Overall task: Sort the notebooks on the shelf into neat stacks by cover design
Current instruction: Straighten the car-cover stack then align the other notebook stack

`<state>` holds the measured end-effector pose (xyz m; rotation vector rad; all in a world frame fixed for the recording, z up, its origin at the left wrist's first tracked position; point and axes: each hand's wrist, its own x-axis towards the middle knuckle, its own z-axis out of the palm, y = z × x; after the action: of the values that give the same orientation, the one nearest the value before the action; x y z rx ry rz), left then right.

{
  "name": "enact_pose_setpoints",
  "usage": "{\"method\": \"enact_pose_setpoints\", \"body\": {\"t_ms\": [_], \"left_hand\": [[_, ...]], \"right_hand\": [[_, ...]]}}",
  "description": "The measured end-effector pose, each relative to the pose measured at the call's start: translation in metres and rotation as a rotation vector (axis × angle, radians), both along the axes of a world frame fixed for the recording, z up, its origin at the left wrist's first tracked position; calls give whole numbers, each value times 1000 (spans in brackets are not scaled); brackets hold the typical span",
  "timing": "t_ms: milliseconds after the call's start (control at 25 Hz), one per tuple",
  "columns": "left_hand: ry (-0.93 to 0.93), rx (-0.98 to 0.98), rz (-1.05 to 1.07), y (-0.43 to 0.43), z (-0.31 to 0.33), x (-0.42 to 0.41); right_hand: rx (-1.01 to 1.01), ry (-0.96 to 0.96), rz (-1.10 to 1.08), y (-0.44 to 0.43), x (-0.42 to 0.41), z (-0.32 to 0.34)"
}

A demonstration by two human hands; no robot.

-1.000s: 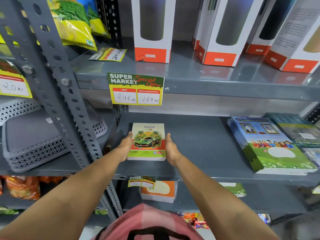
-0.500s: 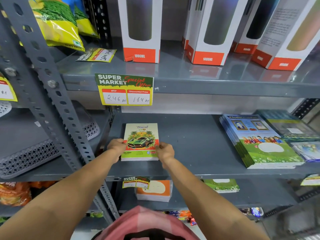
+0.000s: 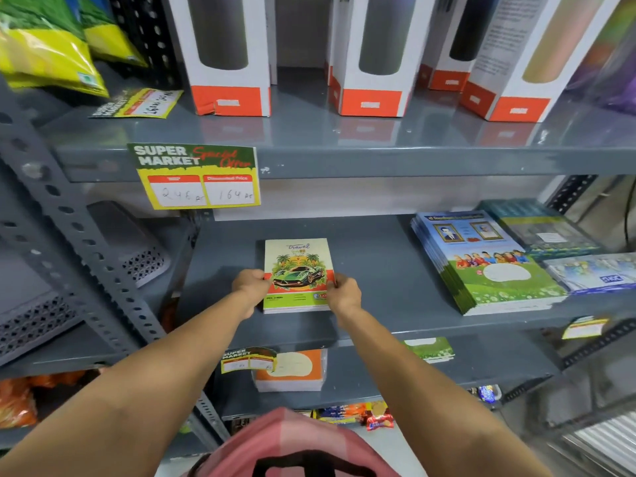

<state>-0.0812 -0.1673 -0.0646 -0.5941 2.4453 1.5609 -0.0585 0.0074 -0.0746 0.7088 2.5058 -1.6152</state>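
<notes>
Since half a second ago, both hands have closed further around the stack's sides, thumbs now over the top cover where earlier the palms only flanked it. At frame centre, the travel notebook stack (image 3: 296, 275), with a green sports car and palms on its cover, lies flat on the grey middle shelf (image 3: 378, 277). On its left edge the left hand (image 3: 250, 285) pinches the stack, thumb on the cover; on its right edge the right hand (image 3: 344, 294) pinches likewise. Well apart, toward the right of the frame, lies a stack of blue-and-green school notebooks (image 3: 488, 266), with more notebooks (image 3: 547, 228) behind and beside it. A yellow "Super Market" price tag (image 3: 198, 177) hangs from the shelf above.
</notes>
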Motion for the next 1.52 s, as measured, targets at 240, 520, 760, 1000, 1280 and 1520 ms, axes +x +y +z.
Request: {"method": "enact_pose_setpoints", "body": {"t_ms": [240,520,760,1000,1280,1520], "left_hand": [[-4,1,-84,61,-4,-10],[-106,144,180,73,6,-27],[74,-390,105,181,46,-22],[41,29,-242,354,26,6],[-121,263,-222,406,7,10],[-44,55,-248,403,9,7]], "right_hand": [[47,-14,-28,62,-8,0],[78,-42,86,77,-18,12],[478,137,98,208,-46,70],[668,-88,0,406,-33,63],[245,-122,36,463,-11,20],[286,-68,44,463,-13,14]]}}
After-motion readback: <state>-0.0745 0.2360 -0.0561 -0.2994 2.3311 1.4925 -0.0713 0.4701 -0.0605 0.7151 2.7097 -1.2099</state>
